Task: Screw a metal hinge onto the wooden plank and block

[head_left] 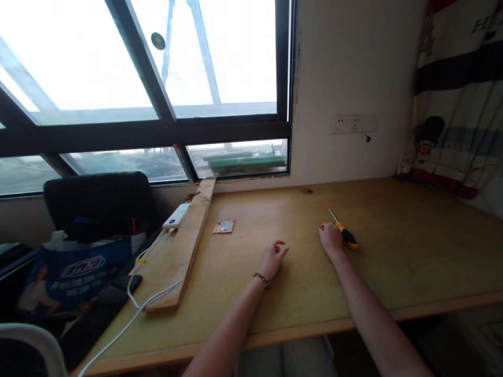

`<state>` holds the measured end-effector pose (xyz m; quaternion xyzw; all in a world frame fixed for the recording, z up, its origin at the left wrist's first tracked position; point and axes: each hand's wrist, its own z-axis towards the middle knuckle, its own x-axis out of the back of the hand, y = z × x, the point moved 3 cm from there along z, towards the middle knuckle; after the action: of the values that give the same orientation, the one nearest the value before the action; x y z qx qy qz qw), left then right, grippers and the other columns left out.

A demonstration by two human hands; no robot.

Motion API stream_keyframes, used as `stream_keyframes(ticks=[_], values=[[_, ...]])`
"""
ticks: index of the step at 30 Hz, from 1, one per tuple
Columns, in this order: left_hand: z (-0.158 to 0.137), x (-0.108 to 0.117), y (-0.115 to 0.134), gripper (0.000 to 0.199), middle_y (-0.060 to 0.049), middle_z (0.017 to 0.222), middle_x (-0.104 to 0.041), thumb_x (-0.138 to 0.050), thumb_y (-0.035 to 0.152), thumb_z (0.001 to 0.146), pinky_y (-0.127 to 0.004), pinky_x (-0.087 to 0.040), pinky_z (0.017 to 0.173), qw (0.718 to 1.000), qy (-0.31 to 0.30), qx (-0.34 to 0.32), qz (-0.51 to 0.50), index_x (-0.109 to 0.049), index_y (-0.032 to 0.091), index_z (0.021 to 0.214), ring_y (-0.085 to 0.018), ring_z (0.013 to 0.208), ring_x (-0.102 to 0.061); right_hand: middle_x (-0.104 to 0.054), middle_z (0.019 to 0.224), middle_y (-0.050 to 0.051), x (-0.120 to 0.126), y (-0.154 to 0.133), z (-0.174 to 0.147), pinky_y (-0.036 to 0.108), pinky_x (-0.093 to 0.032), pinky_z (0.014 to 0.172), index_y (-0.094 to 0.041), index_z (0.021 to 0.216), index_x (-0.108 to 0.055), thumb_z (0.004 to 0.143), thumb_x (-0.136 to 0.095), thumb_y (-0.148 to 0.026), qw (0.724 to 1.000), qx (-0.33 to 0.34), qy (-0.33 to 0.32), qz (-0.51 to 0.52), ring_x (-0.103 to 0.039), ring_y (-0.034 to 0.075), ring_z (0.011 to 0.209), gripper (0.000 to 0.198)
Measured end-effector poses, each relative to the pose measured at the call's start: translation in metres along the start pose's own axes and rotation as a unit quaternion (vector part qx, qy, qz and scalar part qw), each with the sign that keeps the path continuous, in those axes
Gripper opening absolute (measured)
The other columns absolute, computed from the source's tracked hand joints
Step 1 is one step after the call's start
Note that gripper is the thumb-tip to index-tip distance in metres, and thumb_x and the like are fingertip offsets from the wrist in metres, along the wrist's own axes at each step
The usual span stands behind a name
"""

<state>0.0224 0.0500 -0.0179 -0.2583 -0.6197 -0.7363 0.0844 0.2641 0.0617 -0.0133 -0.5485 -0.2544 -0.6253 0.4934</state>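
My left hand [274, 259], with a braided bracelet [262, 280] at the wrist, rests over the middle of the table [293, 298]. Its thumb and index finger are apart, and nothing shows between them. To the right, my right hand [330, 237] lies on the tabletop with its fingers curled in. Close beside that hand is a screwdriver [348, 238] with a yellow and black handle, its thin metal shaft pointing away from me. Left of my left hand sits a small wooden piece [217, 229] with a silvery metal part [225, 225], perhaps a hinge, on top.
A long wooden board [184, 256] lies along the table's left side, bearing a white power bank [176, 216] with a white cable [131, 314]. Beyond the left edge are a black chair [98, 201] and a blue bag [84, 269]. A wall socket [353, 124] and curtain [458, 104] are behind.
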Motion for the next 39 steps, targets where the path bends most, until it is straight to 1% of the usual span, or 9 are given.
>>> stream_keyframes(ticks=[4,8,10,14,19,24,30,35,39], values=[[0.0,-0.001,-0.002,0.031,0.006,0.051,-0.04,-0.055,0.037,0.072,-0.022,-0.029,0.051,1.0,0.003,-0.002,-0.001,-0.06,0.012,0.09,-0.009,0.049,-0.039,-0.062,0.086,0.01,0.0,-0.001,-0.002,0.025,-0.036,0.064,-0.015,0.087,-0.065,0.083,-0.049,-0.027,1.0,-0.006,-0.013,-0.01,-0.057,0.018,0.081,0.021],[0.0,-0.001,-0.003,0.03,0.006,0.051,-0.042,-0.055,0.037,0.072,-0.022,-0.029,0.052,1.0,0.002,-0.001,-0.004,-0.06,0.013,0.09,-0.009,0.05,-0.04,-0.058,0.095,0.014,0.008,-0.002,-0.007,0.028,-0.036,0.07,-0.013,0.089,-0.064,0.08,-0.052,-0.029,0.998,-0.02,0.047,-0.043,-0.052,0.023,0.092,0.022],[0.0,-0.001,-0.002,0.03,0.006,0.052,-0.042,-0.055,0.037,0.073,-0.022,-0.03,0.052,1.0,0.003,-0.002,-0.002,-0.06,0.013,0.09,-0.009,0.05,-0.04,-0.056,0.097,0.016,0.01,-0.004,-0.01,0.03,-0.036,0.069,-0.011,0.09,-0.064,0.081,-0.051,-0.03,0.996,-0.031,0.061,-0.06,-0.05,0.025,0.094,0.025],[0.0,-0.001,-0.001,0.029,0.006,0.052,-0.042,-0.054,0.035,0.073,-0.022,-0.03,0.052,1.0,0.004,-0.004,0.0,-0.06,0.012,0.09,-0.009,0.05,-0.04,-0.057,0.095,0.018,0.008,-0.005,-0.012,0.032,-0.035,0.066,-0.01,0.09,-0.065,0.084,-0.043,-0.028,0.995,-0.043,0.047,-0.075,-0.049,0.027,0.091,0.028],[-0.001,0.0,0.0,0.029,0.006,0.051,-0.04,-0.053,0.035,0.074,-0.022,-0.029,0.051,1.0,-0.001,0.0,0.001,-0.06,0.012,0.09,-0.009,0.049,-0.038,-0.059,0.089,0.017,0.003,-0.004,-0.009,0.03,-0.035,0.067,-0.009,0.088,-0.066,0.085,-0.041,-0.023,0.997,-0.031,0.012,-0.069,-0.049,0.025,0.09,0.028],[-0.002,0.001,0.003,0.028,0.006,0.051,-0.041,-0.053,0.034,0.073,-0.022,-0.029,0.051,1.0,0.0,0.001,0.003,-0.06,0.013,0.09,-0.009,0.049,-0.039,-0.06,0.089,0.019,0.004,-0.003,-0.009,0.033,-0.035,0.073,-0.008,0.085,-0.067,0.085,-0.04,-0.02,0.996,-0.004,0.037,-0.078,-0.048,0.027,0.094,0.029],[-0.002,0.001,0.004,0.027,0.006,0.051,-0.041,-0.053,0.034,0.074,-0.022,-0.03,0.053,1.0,0.001,0.004,0.013,-0.061,0.013,0.089,-0.009,0.05,-0.04,-0.061,0.089,0.018,0.002,-0.002,-0.008,0.031,-0.035,0.068,-0.01,0.086,-0.067,0.084,-0.039,-0.019,0.997,-0.016,0.015,-0.075,-0.05,0.026,0.09,0.03],[-0.002,0.001,0.003,0.028,0.006,0.05,-0.04,-0.051,0.034,0.074,-0.022,-0.028,0.052,1.0,0.001,0.001,0.018,-0.061,0.013,0.09,-0.009,0.05,-0.038,-0.06,0.09,0.018,0.002,-0.002,-0.008,0.033,-0.033,0.077,-0.009,0.086,-0.066,0.084,-0.037,-0.016,0.996,0.007,0.03,-0.078,-0.049,0.025,0.093,0.031],[-0.002,0.001,0.003,0.028,0.006,0.05,-0.04,-0.051,0.034,0.074,-0.022,-0.027,0.051,1.0,0.0,0.0,0.015,-0.061,0.013,0.09,-0.009,0.049,-0.038,-0.059,0.091,0.017,0.0,-0.001,-0.008,0.032,-0.033,0.076,-0.01,0.089,-0.065,0.084,-0.034,-0.012,0.997,0.007,0.033,-0.073,-0.05,0.024,0.091,0.031]])
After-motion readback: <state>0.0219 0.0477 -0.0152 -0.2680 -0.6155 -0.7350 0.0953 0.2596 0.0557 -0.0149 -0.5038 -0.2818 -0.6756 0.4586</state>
